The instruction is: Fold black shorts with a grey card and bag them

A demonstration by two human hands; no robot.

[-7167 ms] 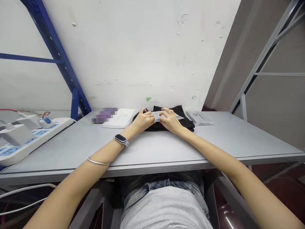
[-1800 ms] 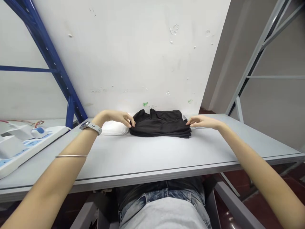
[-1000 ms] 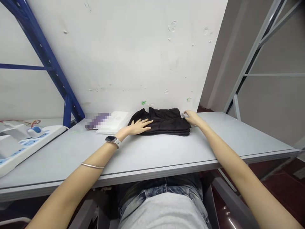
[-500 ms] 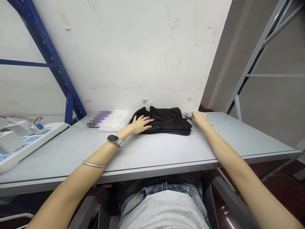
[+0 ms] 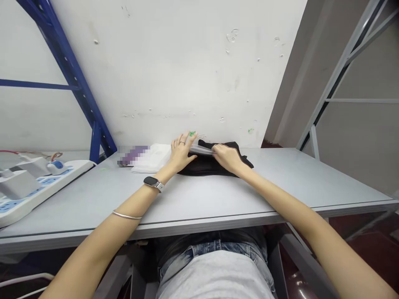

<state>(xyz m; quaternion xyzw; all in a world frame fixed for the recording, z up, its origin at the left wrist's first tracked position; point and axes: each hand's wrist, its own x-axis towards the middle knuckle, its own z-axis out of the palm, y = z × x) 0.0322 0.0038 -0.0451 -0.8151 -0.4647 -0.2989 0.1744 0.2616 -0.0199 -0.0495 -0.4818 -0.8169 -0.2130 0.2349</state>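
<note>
A folded stack of black cloth lies on the table near the wall. My right hand is closed on one end of a thin greyish-white sheet, which looks like a plastic bag blurred by motion. It stretches across the top of the cloth toward my left hand. That hand is raised over the left end of the cloth with fingers spread and thumb apart. Whether its thumb touches the sheet I cannot tell. My two hands cover parts of the cloth.
White flat packets lie left of the cloth, beside a purple pixelated item. A white power strip with plugged-in adapters is at the far left, near a blue metal frame. A white wall stands behind the table.
My right hand has come from the table's right side to above the cloth, bringing the whitish sheet along. My left hand has lifted off the cloth and spread its fingers.
</note>
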